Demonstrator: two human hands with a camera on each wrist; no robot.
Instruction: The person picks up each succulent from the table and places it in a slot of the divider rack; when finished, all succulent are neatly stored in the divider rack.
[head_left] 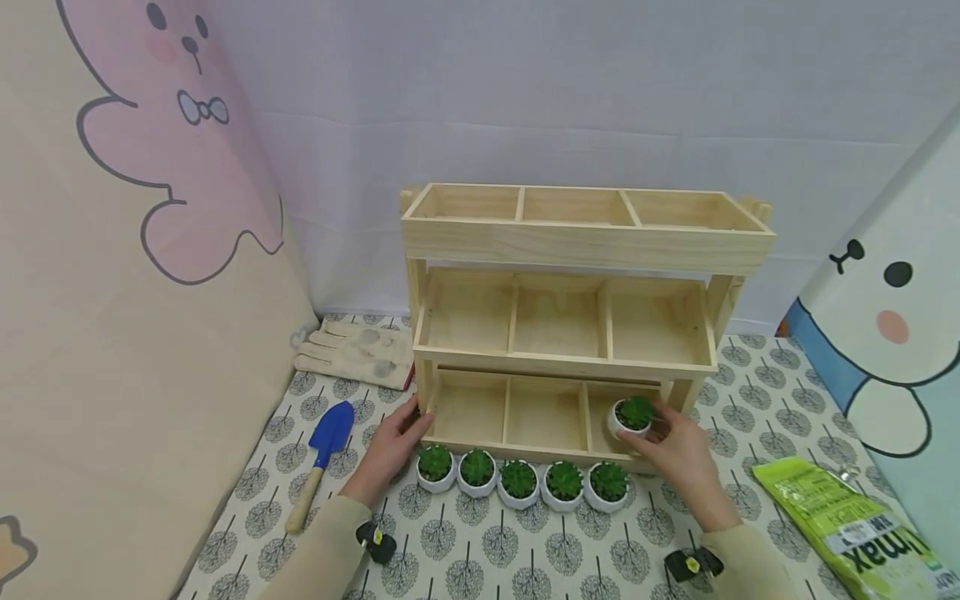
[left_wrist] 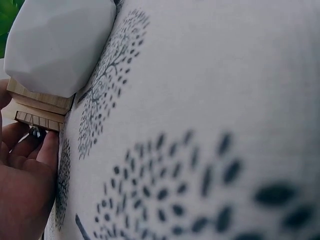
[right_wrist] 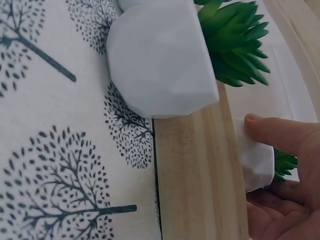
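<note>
My right hand (head_left: 681,454) grips a small potted succulent (head_left: 632,417) by its white pot, in the right-hand compartment of the bottom tier of a wooden three-tier planter shelf (head_left: 585,242). In the right wrist view, thumb and fingers lie on opposite sides of that white pot (right_wrist: 256,162), behind the tier's front board (right_wrist: 200,175). At the left end of the same tier, my left hand (head_left: 392,443) holds the shelf's edge; the left wrist view shows its fingers curled at the wooden end (left_wrist: 40,120). A row of several potted succulents (head_left: 518,483) stands along the shelf's front.
Left of the shelf lie a blue trowel (head_left: 321,454) with a wooden handle and pale work gloves (head_left: 358,352). A green bag (head_left: 855,529) lies at the right. The shelf stands on a tree-print cloth (head_left: 498,546), with a white curtain (head_left: 570,92) behind it.
</note>
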